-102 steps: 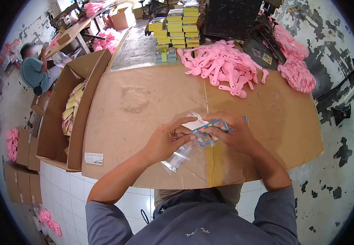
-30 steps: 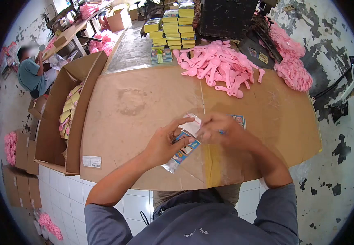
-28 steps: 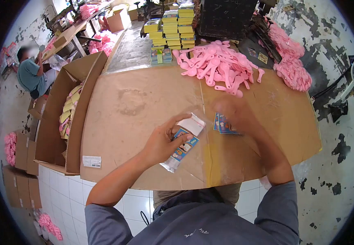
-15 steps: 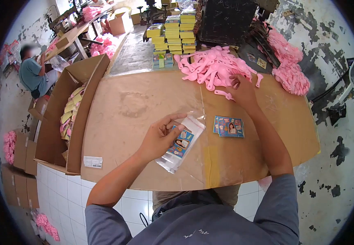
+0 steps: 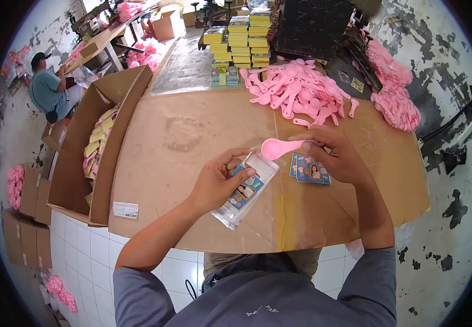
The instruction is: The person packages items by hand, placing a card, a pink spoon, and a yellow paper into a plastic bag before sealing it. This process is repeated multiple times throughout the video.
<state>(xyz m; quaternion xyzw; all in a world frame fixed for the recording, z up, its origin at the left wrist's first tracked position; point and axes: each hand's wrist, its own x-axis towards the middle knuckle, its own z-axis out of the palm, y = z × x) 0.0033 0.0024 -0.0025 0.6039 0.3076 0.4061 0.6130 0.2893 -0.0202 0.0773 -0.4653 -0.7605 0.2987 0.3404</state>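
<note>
My right hand [image 5: 336, 152] pinches the handle of a pink measuring spoon [image 5: 275, 148], its round bowl pointing left toward the bag. In my left hand [image 5: 219, 180] is a stack of clear plastic bags [image 5: 259, 173], with a blue picture card [image 5: 245, 192] lying in the top one under my thumb. The bag's mouth faces up and right, close to the spoon bowl. Beside my right hand, a few blue printed cards [image 5: 313, 170] lie on the cardboard-covered table [image 5: 192, 120]. Beyond it spreads a heap of pink spoons [image 5: 301, 90].
Stacks of yellow-edged cards [image 5: 240, 46] stand at the back, near a black metal box [image 5: 313, 27]. A big carton [image 5: 121, 141] with packed pieces flanks the table's left side. Bundled pink spoons [image 5: 396, 106] lie back right. Another person [image 5: 50, 92] sits far left.
My right hand has come back from the heap toward the bags with a pink spoon. My left hand still holds the bags and card, and the bag's mouth has lifted slightly.
</note>
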